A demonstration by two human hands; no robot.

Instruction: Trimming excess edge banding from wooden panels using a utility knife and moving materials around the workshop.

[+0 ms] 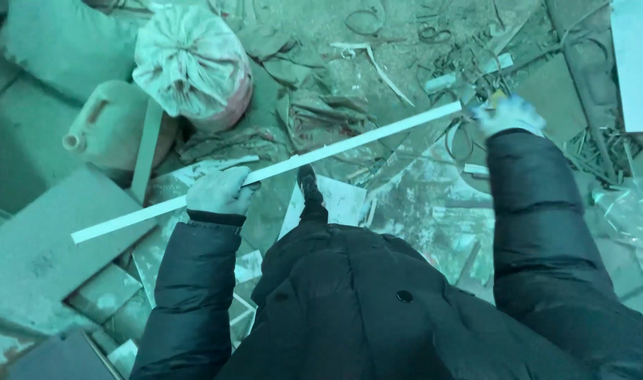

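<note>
- A black, puffy quilted jacket (377,309) covers the torso, its padded panels stitched in broad horizontal bands.
- One round dark button (404,296) sits on the jacket front.
- The puffy black sleeves (194,281) end in snug dark knit cuffs (216,217).
- The left hand (219,191) and right hand (508,114) wear pale, worn work gloves.
- A dark shoe (309,184) shows below the hem.

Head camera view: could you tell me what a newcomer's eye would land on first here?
First, the long white strip running slantwise across the middle, gripped by the left hand partway along and by the right hand at its upper end. Next, the tied, bulging sack at upper left, with a pale plastic jug beside it. Beneath lies a littered floor.
</note>
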